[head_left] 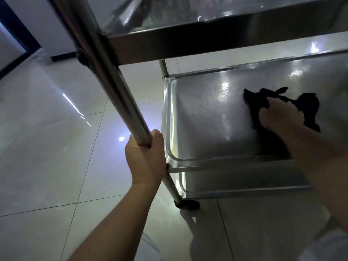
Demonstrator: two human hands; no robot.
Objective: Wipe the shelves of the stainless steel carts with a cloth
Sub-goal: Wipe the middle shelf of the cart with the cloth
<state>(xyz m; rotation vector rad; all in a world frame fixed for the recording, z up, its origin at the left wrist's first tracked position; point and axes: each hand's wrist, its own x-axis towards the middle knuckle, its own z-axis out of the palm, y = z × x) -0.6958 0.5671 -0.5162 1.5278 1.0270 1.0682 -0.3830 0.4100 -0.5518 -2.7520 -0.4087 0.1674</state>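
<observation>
- Underfoot, a pale tiled floor (56,166) is seen, glossy and streaked with light reflections; a dark skirting runs along the far wall.
- A stainless steel cart (188,44) is viewed steeply from above and beside. Three tiers are counted: a top shelf (150,14), a middle shelf (207,113) and a bottom shelf (235,183).
- An upright post (113,81) at the near left corner is gripped by the left hand (145,159), fingers wrapped fully round the tube just above the middle shelf's corner.
- A black cloth (308,104) is lying bunched on the middle shelf, right of centre, and is clutched and pressed down by the right hand (280,117), with a fold pinched at the thumb.
- A black caster (186,204) is noted under the near leg.
- Step judged in hand: wiping the middle shelf. It would be done well if the cloth were flattened under the palm, long overlapping strokes were carried out to the raised rim and rounded corners, and the post were held firm so the cart cannot roll.
- Hard to read: what rests on the top shelf is blurred reflection only. The shelves' right ends are cut off by the frame. Much of the bottom shelf is hidden beneath the middle one and behind the right forearm. Smears cannot be told from glare.
</observation>
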